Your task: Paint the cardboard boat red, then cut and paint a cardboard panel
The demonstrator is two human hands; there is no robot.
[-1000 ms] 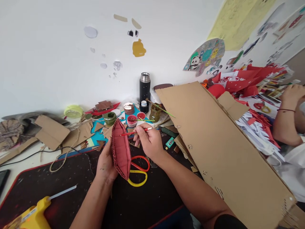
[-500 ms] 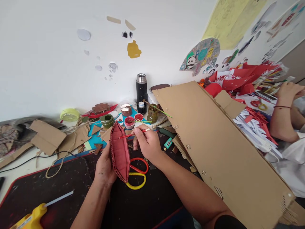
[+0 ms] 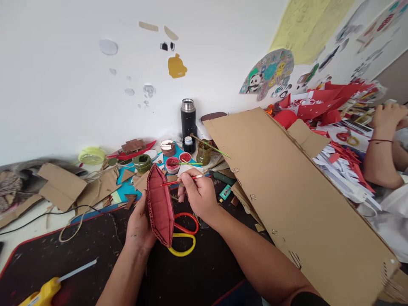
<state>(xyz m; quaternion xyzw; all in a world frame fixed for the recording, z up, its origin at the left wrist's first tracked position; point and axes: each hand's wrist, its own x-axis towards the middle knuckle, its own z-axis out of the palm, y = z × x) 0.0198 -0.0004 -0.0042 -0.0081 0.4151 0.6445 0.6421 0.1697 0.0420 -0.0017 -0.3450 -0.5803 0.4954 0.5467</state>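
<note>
Left hand (image 3: 138,225) grips the boat-shaped cardboard piece (image 3: 160,204); right hand (image 3: 198,195) pinches a red brush (image 3: 178,181), tip on its upper inside. Inside looks fully red. Scissors (image 3: 183,233) lie just behind the piece.

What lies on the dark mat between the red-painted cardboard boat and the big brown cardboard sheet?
In the head view, the right hand with its thin red paintbrush is there, above red-and-yellow scissors.

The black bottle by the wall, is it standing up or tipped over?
Standing up. The black bottle stands straight against the white wall, its silver cap on top and its base down among the paint pots.
</note>
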